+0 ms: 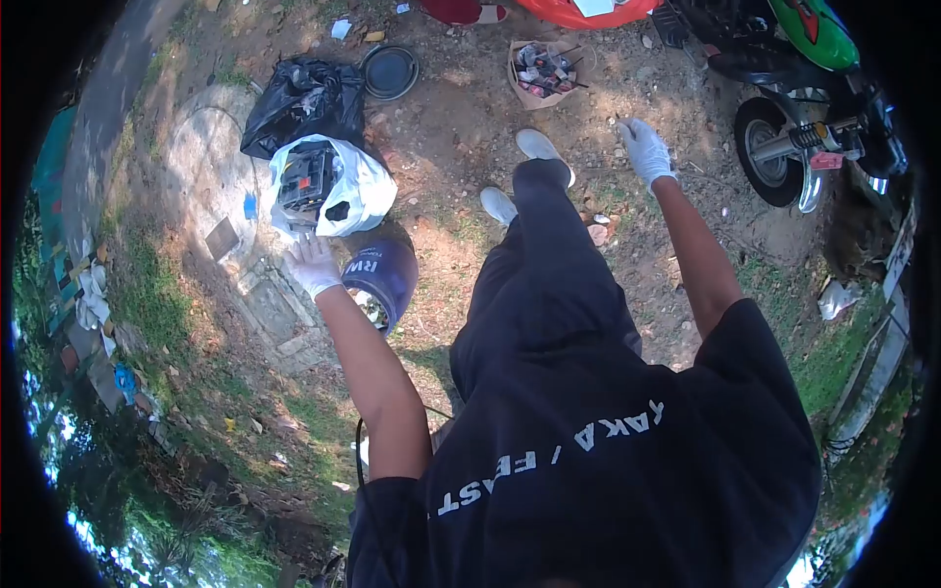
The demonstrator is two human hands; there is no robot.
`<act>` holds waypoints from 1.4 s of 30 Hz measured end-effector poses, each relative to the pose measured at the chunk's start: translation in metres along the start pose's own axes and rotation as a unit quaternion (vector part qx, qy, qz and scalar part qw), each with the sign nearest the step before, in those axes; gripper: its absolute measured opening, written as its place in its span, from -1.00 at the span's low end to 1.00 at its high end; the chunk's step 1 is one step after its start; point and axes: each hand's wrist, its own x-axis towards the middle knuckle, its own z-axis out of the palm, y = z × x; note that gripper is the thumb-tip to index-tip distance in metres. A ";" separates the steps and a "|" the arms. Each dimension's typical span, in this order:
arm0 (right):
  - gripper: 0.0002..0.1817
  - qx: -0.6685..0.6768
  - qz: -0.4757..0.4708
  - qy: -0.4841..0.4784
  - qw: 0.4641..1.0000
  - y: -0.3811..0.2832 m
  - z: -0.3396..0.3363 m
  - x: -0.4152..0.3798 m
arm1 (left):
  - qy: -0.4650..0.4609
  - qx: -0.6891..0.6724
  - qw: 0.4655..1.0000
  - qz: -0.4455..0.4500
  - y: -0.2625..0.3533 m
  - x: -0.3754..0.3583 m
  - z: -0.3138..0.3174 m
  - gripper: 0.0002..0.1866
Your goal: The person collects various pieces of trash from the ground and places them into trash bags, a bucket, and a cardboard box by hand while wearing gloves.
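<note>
My left hand (312, 265) wears a white glove, its fingers spread at the near edge of a white plastic bag (365, 191). A black plastic part (308, 178) with a small red spot sits in the mouth of that bag. Just right of the left hand, a dark blue bucket (394, 269) with white letters leans over, pale scraps inside it. Out to the right, my gloved right hand (645, 154) is held over the dirt, fingers stretched forward. Ahead and to its left stands an open cardboard box (534, 97) of small dark and red pieces.
A black garbage bag (312, 98) lies behind the white one, beside a round dark basin (390, 73). A green motorcycle (774, 147) is parked at the right. Red plastic (627, 14) shows at the far edge. A concrete slab (270, 306) lies left of the bucket.
</note>
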 end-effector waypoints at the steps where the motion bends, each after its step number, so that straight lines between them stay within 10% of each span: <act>1: -0.66 0.006 -0.017 -0.014 1.000 -0.011 0.005 0.021 | 0.007 0.002 1.000 0.000 0.009 0.002 0.013 -0.17; 5: -0.67 -0.041 -0.088 -0.052 0.994 -0.054 0.026 0.105 | 0.021 0.093 0.994 0.058 0.052 -0.020 -0.011 -0.16; 14: -0.49 -0.090 -0.182 -0.154 0.967 -0.059 0.090 0.235 | 0.375 0.096 0.922 0.016 0.092 -0.202 -0.101 -0.21; 21: -0.37 -0.263 -0.034 -0.345 0.900 -0.028 0.101 0.234 | 0.469 0.016 0.883 0.029 0.082 -0.288 -0.137 -0.23; 32: -0.24 -0.334 0.030 -0.319 0.886 -0.035 0.037 0.261 | 0.464 -0.086 0.881 0.032 0.048 -0.271 -0.172 -0.33; 42: -0.33 -0.355 -0.047 -0.214 0.909 -0.188 0.049 0.153 | 0.423 -0.250 0.861 0.130 0.084 -0.163 -0.389 -0.24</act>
